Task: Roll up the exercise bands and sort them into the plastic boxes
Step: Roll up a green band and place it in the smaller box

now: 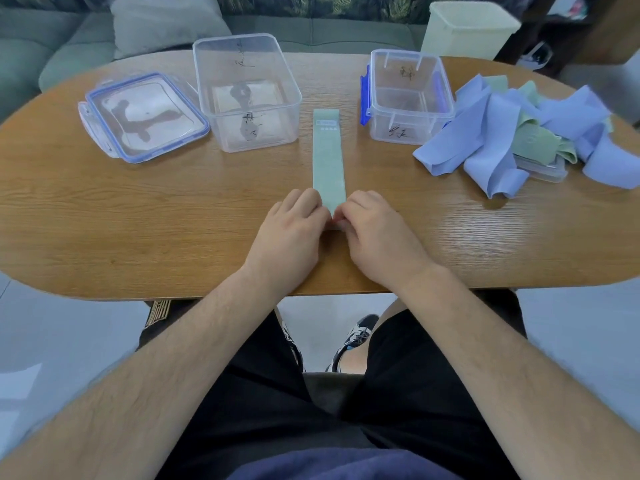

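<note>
A pale green exercise band (pixel 328 157) lies flat and straight on the wooden table (pixel 138 216), running away from me between two clear plastic boxes. My left hand (pixel 291 230) and my right hand (pixel 377 233) meet at its near end, fingers curled and pinching that end; the end itself is hidden under the fingertips. The left box (pixel 246 93) and the right box (pixel 408 97), which has blue clips, both stand open with no bands inside. A tangled pile of blue and green bands (pixel 526 133) lies at the right.
A clear lid with a blue seal (pixel 145 116) lies at the far left of the table. Another lid (pixel 543 169) sits under the band pile. A cream bin (pixel 467 27) and a grey sofa (pixel 52 46) stand behind the table.
</note>
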